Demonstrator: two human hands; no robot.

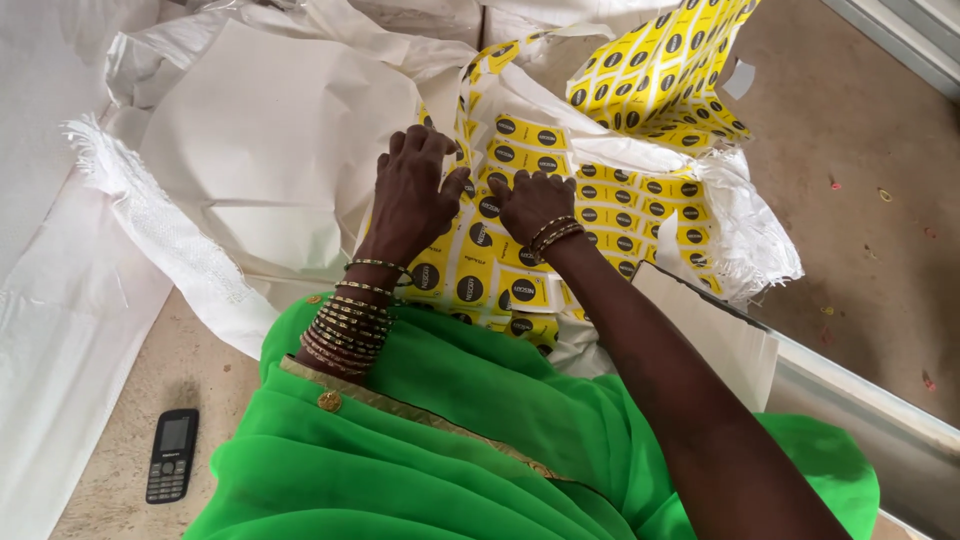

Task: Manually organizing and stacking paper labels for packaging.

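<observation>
yellow labels (520, 230) lie in the open white sack (270, 150), and we press on them: left hand (415, 195) spread flat, gripping nothing, right hand (530, 205) just beside it, fingers curled on one sheet. best we pin with the left and peel slowly, we'd say.

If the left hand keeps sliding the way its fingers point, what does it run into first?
The left hand points up the picture, fingertips at the edge of the yellow label sheets. Straight on, it would probably first meet the white paper folded alongside them; depth is unclear.
</observation>
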